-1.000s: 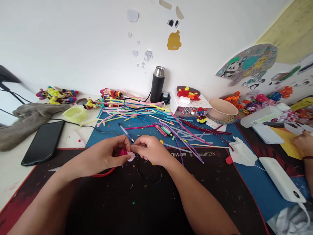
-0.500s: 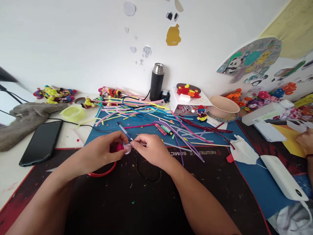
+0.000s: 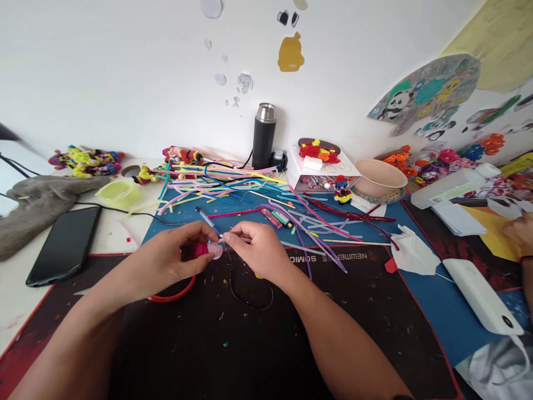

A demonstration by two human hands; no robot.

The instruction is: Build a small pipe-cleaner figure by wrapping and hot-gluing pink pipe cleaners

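Left hand [image 3: 172, 258] curls round the magenta fuzzy piece [image 3: 199, 249]; best kept steady while the right hand [image 3: 262, 253], fingertips pinched on the pale strip [image 3: 246, 240] at three o'clock, guides gently.

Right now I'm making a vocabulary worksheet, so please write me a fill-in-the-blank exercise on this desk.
The fuzzy magenta piece is in the ____ hand. The white rectangular box stands to the ____ of the black cylindrical flask. The black rectangular mat has a ____ border.
Missing words: left; right; red.
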